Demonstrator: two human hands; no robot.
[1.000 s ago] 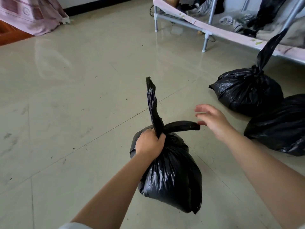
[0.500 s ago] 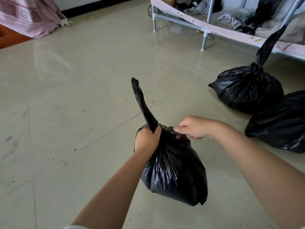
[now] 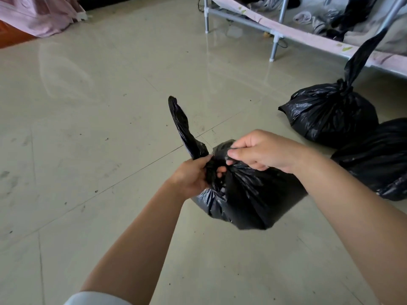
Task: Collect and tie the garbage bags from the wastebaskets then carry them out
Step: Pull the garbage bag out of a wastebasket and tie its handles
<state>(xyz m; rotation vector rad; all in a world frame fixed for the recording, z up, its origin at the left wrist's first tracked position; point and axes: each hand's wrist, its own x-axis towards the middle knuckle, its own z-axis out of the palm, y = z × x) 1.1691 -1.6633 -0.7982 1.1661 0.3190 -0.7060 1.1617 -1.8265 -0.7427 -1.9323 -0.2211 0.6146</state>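
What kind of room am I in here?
Probably a bedroom or dorm room: a metal bed frame with clothes piled under it stands on a glossy tiled floor, and pink fabric hangs in the far corner.

You look down on a glossy pale tiled floor with thin grout lines and scattered dark specks. A metal bed frame stands top right, pink cloth drapes top left, beside reddish wood.

Both hands on black bag
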